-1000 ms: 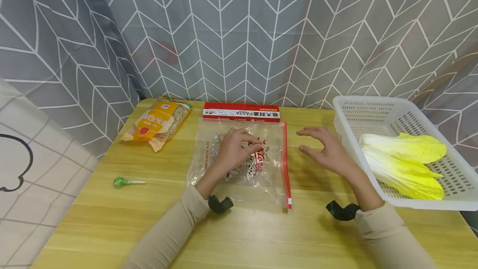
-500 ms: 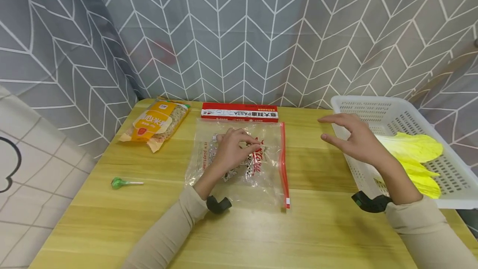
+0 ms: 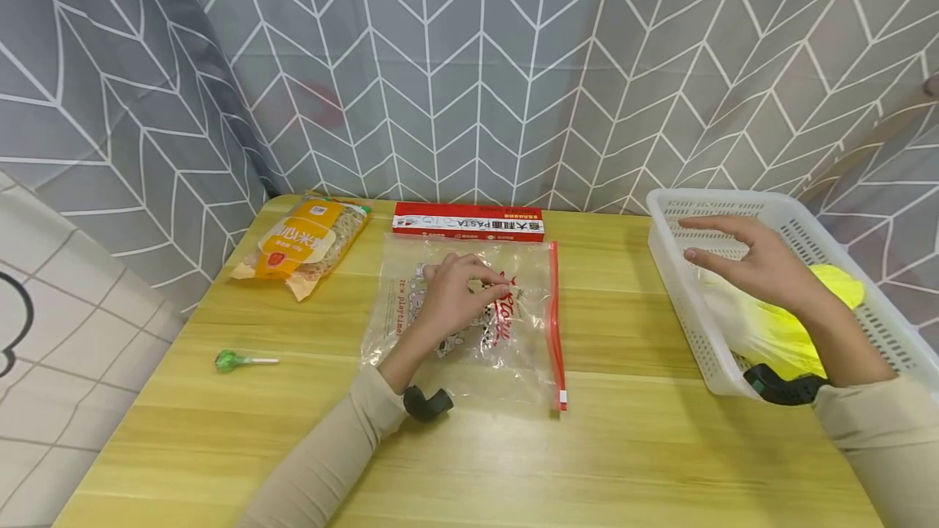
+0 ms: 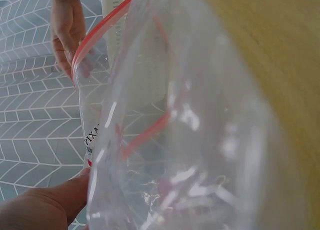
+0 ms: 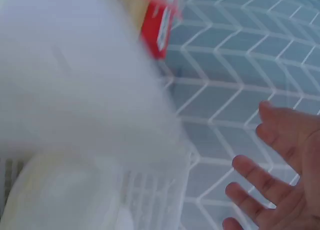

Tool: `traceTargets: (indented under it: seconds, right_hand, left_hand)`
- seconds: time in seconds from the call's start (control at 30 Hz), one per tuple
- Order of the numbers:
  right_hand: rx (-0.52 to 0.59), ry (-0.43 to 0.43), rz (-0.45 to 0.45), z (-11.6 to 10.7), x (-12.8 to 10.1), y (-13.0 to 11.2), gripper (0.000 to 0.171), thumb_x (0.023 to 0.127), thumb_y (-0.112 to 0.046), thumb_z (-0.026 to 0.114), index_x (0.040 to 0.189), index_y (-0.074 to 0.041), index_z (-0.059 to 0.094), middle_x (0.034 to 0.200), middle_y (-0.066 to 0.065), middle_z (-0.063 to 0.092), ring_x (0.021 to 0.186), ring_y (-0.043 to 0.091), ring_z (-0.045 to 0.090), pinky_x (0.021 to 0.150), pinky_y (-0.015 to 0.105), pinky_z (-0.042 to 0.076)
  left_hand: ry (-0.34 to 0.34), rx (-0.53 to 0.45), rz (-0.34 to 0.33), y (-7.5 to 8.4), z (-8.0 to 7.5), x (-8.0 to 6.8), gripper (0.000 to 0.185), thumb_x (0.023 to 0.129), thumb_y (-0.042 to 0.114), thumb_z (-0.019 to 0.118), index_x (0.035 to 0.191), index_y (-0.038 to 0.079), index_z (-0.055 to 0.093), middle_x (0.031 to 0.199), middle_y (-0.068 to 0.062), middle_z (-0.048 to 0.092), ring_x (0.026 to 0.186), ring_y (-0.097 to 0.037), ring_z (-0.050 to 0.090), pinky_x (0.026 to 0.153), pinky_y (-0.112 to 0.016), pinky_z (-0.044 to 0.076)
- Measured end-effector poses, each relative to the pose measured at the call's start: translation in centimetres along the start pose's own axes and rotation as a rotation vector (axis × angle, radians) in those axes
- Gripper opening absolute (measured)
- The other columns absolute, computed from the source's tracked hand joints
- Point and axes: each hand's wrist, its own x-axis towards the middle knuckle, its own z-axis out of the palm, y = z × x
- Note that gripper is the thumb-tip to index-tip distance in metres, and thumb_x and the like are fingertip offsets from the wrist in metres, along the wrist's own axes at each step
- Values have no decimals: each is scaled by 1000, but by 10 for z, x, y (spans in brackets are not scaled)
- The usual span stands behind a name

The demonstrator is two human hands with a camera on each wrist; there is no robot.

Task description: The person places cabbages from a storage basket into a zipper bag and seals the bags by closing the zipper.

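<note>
Head view: a clear zip bag [image 3: 469, 324] with a red seal strip lies flat on the worktop [image 3: 631, 446], and nothing from the white basket [image 3: 678, 283] has gone into it; judging by this, the bagging is at an early stage, with the yellow-green cabbage leaves [image 3: 836, 288] not yet lifted. Left hand [image 3: 458, 300] rests on the bag's upper half, its fingers [image 3: 491, 277] curled and pinching the plastic film, forearm lying across the bag's near edge. Right hand [image 3: 759, 263] hovers above the basket, palm down, fingers [image 3: 707, 224] spread and slightly bent, holding nothing; the leaves lie just beneath and behind them. Left wrist view: the bag's mouth [image 4: 100, 45] appears lifted. Beyond the left fingers lie a red pasta box [image 3: 468, 221] and a noodle packet [image 3: 304, 243].
</note>
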Motion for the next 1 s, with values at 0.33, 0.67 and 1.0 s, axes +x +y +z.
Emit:
traceTargets:
  seconds: [0.33, 0.67, 1.0]
  right_hand:
    - [-29, 34, 34, -15, -12, 40, 48, 94, -25, 73, 140, -15, 62, 133, -17, 58, 118, -3, 41, 94, 58, 31]
    - [-69, -42, 117, -35, -15, 74, 52, 98, -30, 68, 145, -12, 56, 144, -17, 48, 136, 24, 40, 98, 70, 30]
    - [-180, -264, 284, -47, -18, 105, 70, 99, -45, 63, 151, -3, 42, 155, 42, 26, 132, 70, 26, 93, 79, 29]
  left_hand:
    - [12, -19, 12, -1, -1, -1, 12, 87, 35, 80, 94, 26, 83, 98, 7, 73, 98, -17, 55, 90, -49, 27]
    - [9, -13, 8, -1, -1, 1, 13, 87, 37, 80, 95, 28, 83, 97, 8, 73, 100, -17, 56, 89, -47, 27]
    - [11, -10, -6, 0, -1, 1, 12, 87, 38, 80, 95, 29, 82, 98, 10, 73, 102, -17, 57, 91, -47, 27]
